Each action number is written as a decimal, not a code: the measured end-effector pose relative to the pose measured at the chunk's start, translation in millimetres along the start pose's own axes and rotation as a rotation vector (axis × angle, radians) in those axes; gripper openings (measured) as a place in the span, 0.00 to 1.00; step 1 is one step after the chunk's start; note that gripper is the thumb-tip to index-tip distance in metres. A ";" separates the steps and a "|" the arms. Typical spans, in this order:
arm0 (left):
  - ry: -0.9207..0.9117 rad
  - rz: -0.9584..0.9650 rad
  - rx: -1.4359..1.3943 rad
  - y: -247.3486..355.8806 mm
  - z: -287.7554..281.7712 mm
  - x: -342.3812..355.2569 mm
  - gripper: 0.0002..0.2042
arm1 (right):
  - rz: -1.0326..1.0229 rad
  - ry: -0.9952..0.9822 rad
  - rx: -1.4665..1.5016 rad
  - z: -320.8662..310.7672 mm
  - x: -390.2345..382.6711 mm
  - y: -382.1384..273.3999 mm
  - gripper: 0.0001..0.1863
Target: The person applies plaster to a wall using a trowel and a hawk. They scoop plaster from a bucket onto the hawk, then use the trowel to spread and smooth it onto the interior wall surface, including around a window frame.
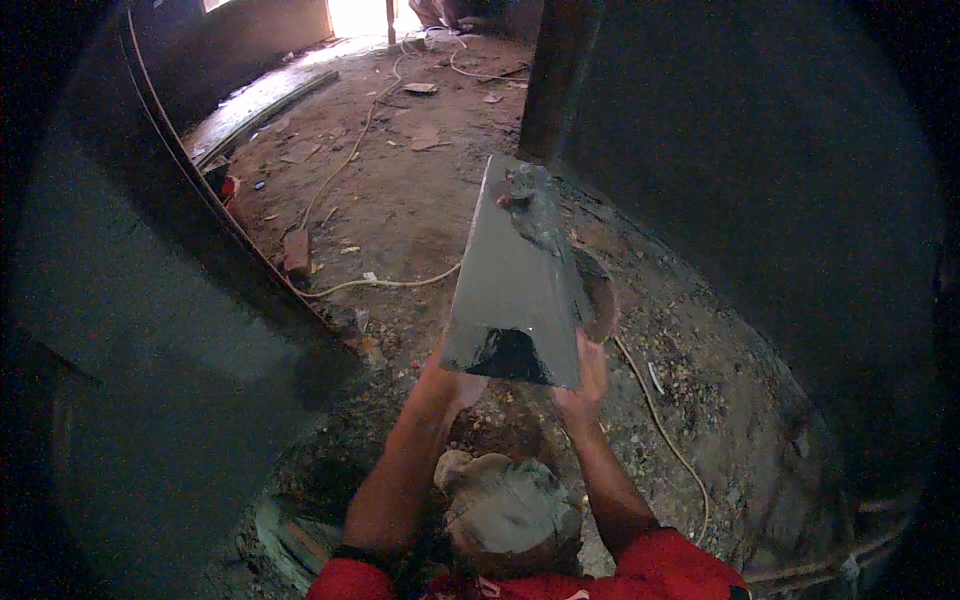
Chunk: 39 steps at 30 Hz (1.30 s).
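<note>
Grey cement render covers the biggest surfaces: a dark wall (780, 200) filling the right side, and a second dark wall (130, 330) curving down the left. Between them runs a dirt floor (400, 200), littered with rubble, brick scraps and a pale cable (385, 283) snaking off toward a bright doorway (360, 15) at the far end.

Next down in size: the plaster hawk (515, 285), a flat grey board held out mid-frame, wet and glossy. Its long axis runs near to far, tilting slightly right at the far end. A lump of mortar (525, 195) sits at the far end, and a steel trowel (590, 290) lies along the right edge, partly hidden behind the board.

Below it, at the near edge, a mortar-caked boot toe or pan (505, 510); cannot tell which.

Hands, smallest: left hand (455, 380) under the near left corner of the board, fingers hidden beneath it, so the grip cannot be read. Right hand (585, 385) at the near right corner, fingers raised along the edge, seemingly around the trowel handle; closure not clear. Both hands sit at the near end; the mortar lies away from them, at the far end.
</note>
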<state>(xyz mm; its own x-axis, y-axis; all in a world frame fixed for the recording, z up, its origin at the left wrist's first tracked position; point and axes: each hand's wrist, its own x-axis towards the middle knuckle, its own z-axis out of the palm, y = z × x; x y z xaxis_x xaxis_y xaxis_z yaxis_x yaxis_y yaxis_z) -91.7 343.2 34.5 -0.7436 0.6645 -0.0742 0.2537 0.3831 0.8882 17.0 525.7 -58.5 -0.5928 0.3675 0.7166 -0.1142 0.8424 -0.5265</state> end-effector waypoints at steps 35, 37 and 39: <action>0.143 -0.133 -0.794 -102.8 41.7 -118.3 0.14 | 0.989 -0.690 1.279 42.6 5.8 -73.1 0.23; 0.168 -0.142 -0.806 -100.1 33.7 -127.1 0.14 | 0.995 -0.671 1.399 52.4 19.9 -117.8 0.22; 0.235 -0.178 -0.810 -102.4 23.0 -150.6 0.14 | 0.988 -0.652 1.480 60.2 24.0 -163.8 0.22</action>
<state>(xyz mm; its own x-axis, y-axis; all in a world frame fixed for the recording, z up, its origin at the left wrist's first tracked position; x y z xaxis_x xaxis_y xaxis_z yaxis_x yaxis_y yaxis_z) 8.5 218.7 -55.7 -0.8620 0.4532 -0.2271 -0.3321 -0.1663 0.9285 -26.5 372.8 17.4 -0.9918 -0.0439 -0.1203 0.1199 -0.6476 -0.7525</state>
